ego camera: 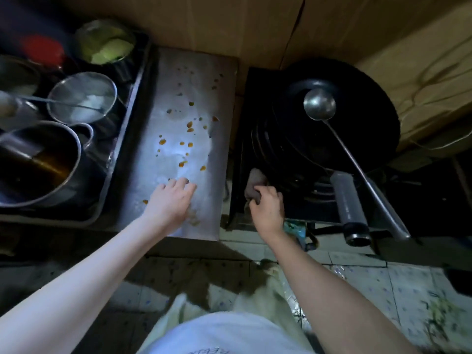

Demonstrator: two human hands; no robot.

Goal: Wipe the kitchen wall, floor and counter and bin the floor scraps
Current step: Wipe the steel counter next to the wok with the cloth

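Note:
A steel counter (163, 98) runs away from me, dotted with several orange sauce drops (189, 124). My left hand (169, 203) rests palm down on its near part, fingers slightly spread, holding nothing. My right hand (268, 208) is closed around a grey-brown rag (255, 181) at the left front corner of the black stove (242, 139). The tiled floor (383, 290) below shows green scraps (436, 318) at the lower right. The brown wall (217, 24) stands behind the counter.
A black wok (357, 139) with a steel ladle (319, 104) sits on the stove, its thick handle (348, 205) pointing toward me. Left of the counter, a metal tray (120, 139) holds a pot of dark liquid (38, 164), a strainer (81, 98) and a bowl of greens (104, 43).

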